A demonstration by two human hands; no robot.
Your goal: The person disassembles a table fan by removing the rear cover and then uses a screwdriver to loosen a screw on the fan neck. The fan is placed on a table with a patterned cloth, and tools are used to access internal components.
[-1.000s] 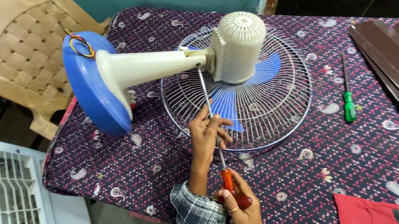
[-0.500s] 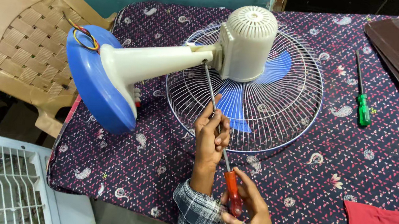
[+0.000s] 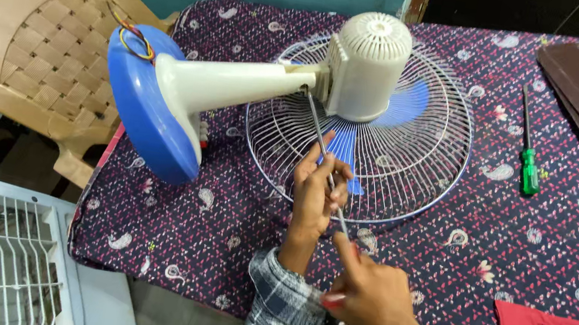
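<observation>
A table fan (image 3: 292,88) lies on its side at the counter's (image 3: 221,228) centre, its blue base (image 3: 139,117) at nine o'clock and its grille (image 3: 424,158) flat on the patterned cloth. The right hand (image 3: 372,300) is clenched around a screwdriver's (image 3: 322,144) red handle at six o'clock, while the left hand (image 3: 315,192) pinches its shaft, tip touching the fan's neck joint. A green screwdriver (image 3: 527,153) lies at three o'clock, well apart.

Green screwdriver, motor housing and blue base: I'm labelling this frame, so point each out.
green screwdriver (image 3: 530,172), head view, on its handle
motor housing (image 3: 369,69), head view, on its ribbed side
blue base (image 3: 139,117), head view, on its underside
</observation>
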